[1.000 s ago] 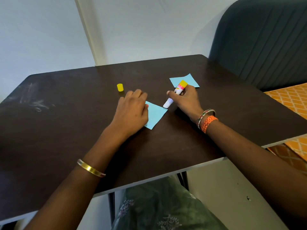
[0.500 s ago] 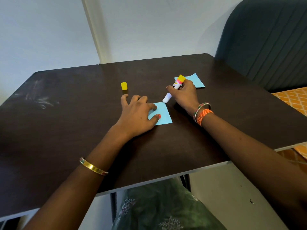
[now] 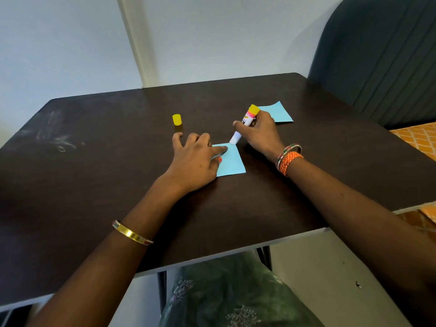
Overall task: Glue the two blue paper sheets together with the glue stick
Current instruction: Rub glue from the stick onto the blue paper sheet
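A small blue paper sheet (image 3: pixel 232 162) lies flat on the dark table (image 3: pixel 118 161). My left hand (image 3: pixel 195 159) presses its left part down with straight fingers. My right hand (image 3: pixel 260 133) grips the glue stick (image 3: pixel 245 122), a white tube with a yellow end, tilted with its white tip touching the sheet's far corner. The second blue sheet (image 3: pixel 277 113) lies farther back on the right, partly hidden behind my right hand. The yellow cap (image 3: pixel 177 119) stands alone on the table beyond my left hand.
A dark padded chair back (image 3: pixel 382 55) rises at the right behind the table. An orange patterned surface (image 3: pixel 417 140) lies beyond the table's right edge. The near table edge (image 3: pixel 212 258) runs above my lap.
The near sheet was turned square under my left hand. The glue stick's tip has come down onto the sheet's far corner. The view has shifted slightly.
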